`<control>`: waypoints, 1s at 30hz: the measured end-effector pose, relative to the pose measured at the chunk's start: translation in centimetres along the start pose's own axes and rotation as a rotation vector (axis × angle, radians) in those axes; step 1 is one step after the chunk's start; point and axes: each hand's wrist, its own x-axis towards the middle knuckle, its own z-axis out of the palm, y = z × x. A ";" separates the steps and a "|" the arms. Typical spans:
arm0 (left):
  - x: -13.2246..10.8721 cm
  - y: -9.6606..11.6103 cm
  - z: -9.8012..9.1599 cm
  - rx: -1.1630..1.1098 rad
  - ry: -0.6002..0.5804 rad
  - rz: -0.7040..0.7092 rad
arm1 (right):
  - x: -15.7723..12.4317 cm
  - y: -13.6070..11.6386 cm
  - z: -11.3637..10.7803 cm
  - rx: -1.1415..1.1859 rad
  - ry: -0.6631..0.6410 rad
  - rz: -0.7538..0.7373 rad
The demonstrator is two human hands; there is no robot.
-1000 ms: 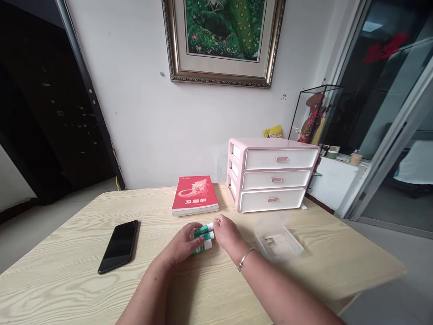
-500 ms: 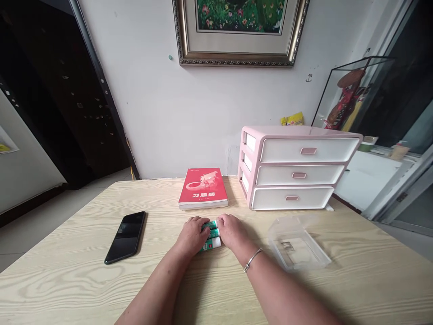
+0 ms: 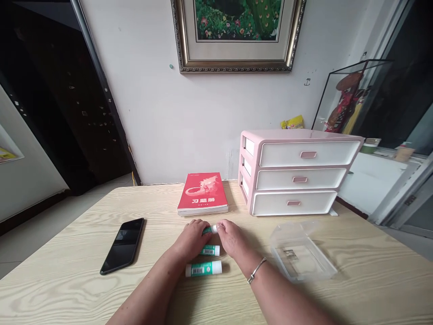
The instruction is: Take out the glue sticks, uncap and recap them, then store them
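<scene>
The left hand (image 3: 190, 238) and the right hand (image 3: 232, 237) are meeting fingertip to fingertip at the middle of the pale wood-grain table (image 3: 67, 289). Both are closing on a small green-and-white glue stick (image 3: 210, 229). The left fingers are wrapping its green body and the right fingers are pinching its white cap end. This stick is lying crosswise between the two hands. Whether it is resting on the wood or being held just above it cannot be told.

A second glue stick (image 3: 210, 250) is lying flat on the table at six o'clock of the held one, in the gap between the two palms. A third glue stick (image 3: 203, 268) is lying free at six o'clock again, closer to the person and touching neither hand.

A thin silver bracelet (image 3: 256, 270) is sitting on the right wrist. A black smartphone (image 3: 122, 245) is lying face up at nine o'clock of the hands. A red paperback book (image 3: 203, 193) is lying at twelve o'clock, a pink three-drawer plastic organiser (image 3: 291, 171) is standing at two o'clock, and a clear plastic tray (image 3: 301, 253) is sitting at four o'clock.
</scene>
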 end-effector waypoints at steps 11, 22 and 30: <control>-0.9 0.7 -0.2 -0.111 0.061 -0.009 | -1.9 -2.8 -1.4 -0.026 0.254 -0.058; -1.2 -1.9 0.0 -0.288 0.144 -0.065 | -10.3 -6.3 -2.4 -0.314 -0.504 -0.721; -1.0 -1.7 0.1 -0.252 0.093 -0.116 | -6.6 -5.4 -3.5 -0.331 -0.192 -0.405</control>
